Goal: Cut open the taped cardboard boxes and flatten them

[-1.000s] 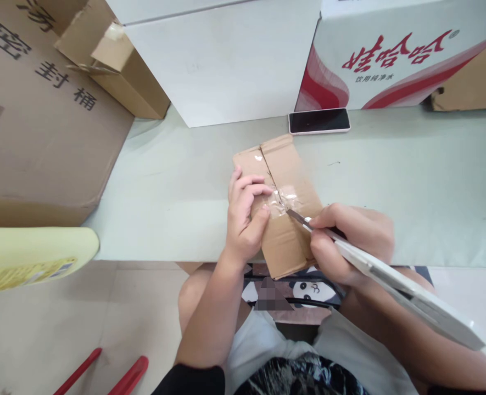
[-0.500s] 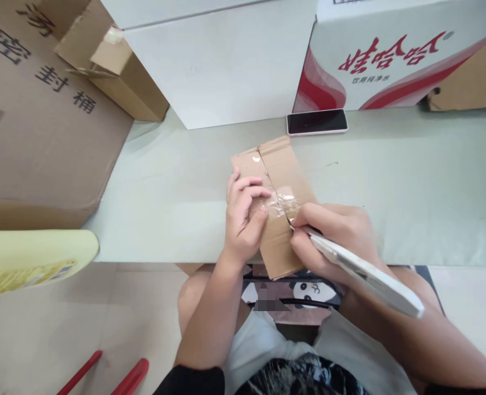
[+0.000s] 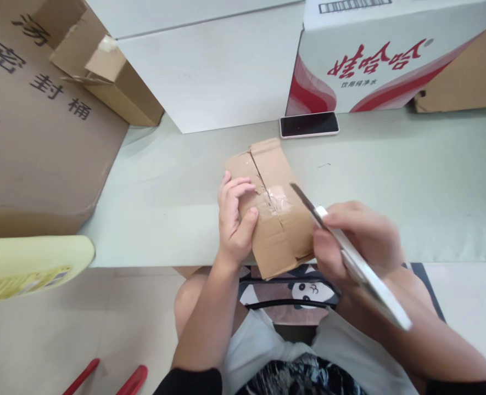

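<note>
We see a flattish rectangular carton (image 3: 294, 233) of brown corrugated cardboard, creased and worn, lying obliquely on the counter (image 3: 168, 214), its near end projecting past the front edge. A lengthwise seam divides its top face; glossy, wrinkled clear tape (image 3: 279, 198) covers the middle section. The left hand (image 3: 235, 222) rests on the carton's left side, fingers bent and parted from the thumb. The right hand (image 3: 360, 236), blurred, has its fingers closed around a slim white knife (image 3: 362, 269) with a narrow dark blade. A smooth pale cloth covers the counter; a glossy black phone (image 3: 309, 125) with a light rim lies beyond the carton.

Compared with the frame half a second earlier, we note that the right hand has moved rightward, the blade has left the seam and shows along its length, and the left hand remains on the carton.
</note>
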`<state>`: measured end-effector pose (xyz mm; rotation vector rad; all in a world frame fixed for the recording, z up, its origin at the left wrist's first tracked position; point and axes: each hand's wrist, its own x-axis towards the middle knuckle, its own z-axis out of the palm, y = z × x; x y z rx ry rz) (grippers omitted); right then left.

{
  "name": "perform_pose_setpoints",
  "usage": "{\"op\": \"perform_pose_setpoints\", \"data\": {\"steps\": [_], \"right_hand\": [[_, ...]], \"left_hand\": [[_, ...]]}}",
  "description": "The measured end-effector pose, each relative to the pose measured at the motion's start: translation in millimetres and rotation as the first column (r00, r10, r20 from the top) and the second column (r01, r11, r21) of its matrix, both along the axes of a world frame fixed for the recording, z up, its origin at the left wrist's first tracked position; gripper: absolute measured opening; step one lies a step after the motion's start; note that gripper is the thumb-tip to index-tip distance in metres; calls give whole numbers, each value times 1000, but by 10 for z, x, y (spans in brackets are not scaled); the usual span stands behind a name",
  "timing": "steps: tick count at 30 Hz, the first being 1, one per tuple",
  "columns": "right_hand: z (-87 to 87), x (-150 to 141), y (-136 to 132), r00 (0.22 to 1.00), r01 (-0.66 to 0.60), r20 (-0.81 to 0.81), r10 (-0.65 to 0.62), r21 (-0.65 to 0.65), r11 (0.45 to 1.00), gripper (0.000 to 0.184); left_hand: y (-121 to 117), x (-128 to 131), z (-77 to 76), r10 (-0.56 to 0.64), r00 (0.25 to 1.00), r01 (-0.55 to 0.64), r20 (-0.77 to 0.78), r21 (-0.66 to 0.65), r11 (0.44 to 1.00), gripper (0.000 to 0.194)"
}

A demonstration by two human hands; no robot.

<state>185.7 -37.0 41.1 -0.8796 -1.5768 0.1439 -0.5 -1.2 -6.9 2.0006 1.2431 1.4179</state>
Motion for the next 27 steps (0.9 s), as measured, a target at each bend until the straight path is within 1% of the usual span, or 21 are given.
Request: {"op": "perform_pose_setpoints", "data": {"steps": [1,4,6,7,9,11,12,14,16,19,23,25,27], "right_hand": [[3,9,20,1000,-1,18,1,-16,1000,16],[37,84,78,988,-66,125,87,-161,985,4],[47,152,111,961,-109,222,164,-241,964,8],[41,183,127,944,-139,259,204,-248,959,10],[8,228,154,901,-216,318,294,-260,941,26],[-39,248,171,847,-273,370,382,-315,909,43],[-62,250,175,825,-282,389,410,-345,895,46],[-95,246,176,807,-284,398,436,-385,878,44],[-106,242,177,816,-283,370,445,-414,865,41],[-93,246,188,825,-290,331,458,-448,846,36],[-71,269,216,851,-289,296,433,-425,858,28],[-68,280,218,852,-295,290,437,-424,856,31],[-67,285,209,839,-314,288,462,-437,843,39]], "left_hand": [[6,-11,-6,-7,1000,7,2,3,1000,31],[32,-64,-36,-2,1000,2,26,-10,1000,31],[55,-113,-62,21,999,-20,25,-40,999,35],[68,-139,-74,35,999,-33,25,-55,998,37],[91,-186,-90,53,997,-49,47,-82,995,40],[108,-219,-94,61,993,-50,98,-113,992,41],[113,-227,-91,59,990,-43,125,-132,990,41],[115,-228,-81,50,983,-20,174,-169,985,42],[111,-210,-68,44,976,-2,212,-194,981,41],[106,-170,-56,43,966,8,256,-195,981,38],[106,-147,-54,39,962,15,269,-195,981,32],[101,-157,-53,50,965,4,258,-205,979,32],[90,-171,-49,60,967,-6,250,-211,977,32]]}}
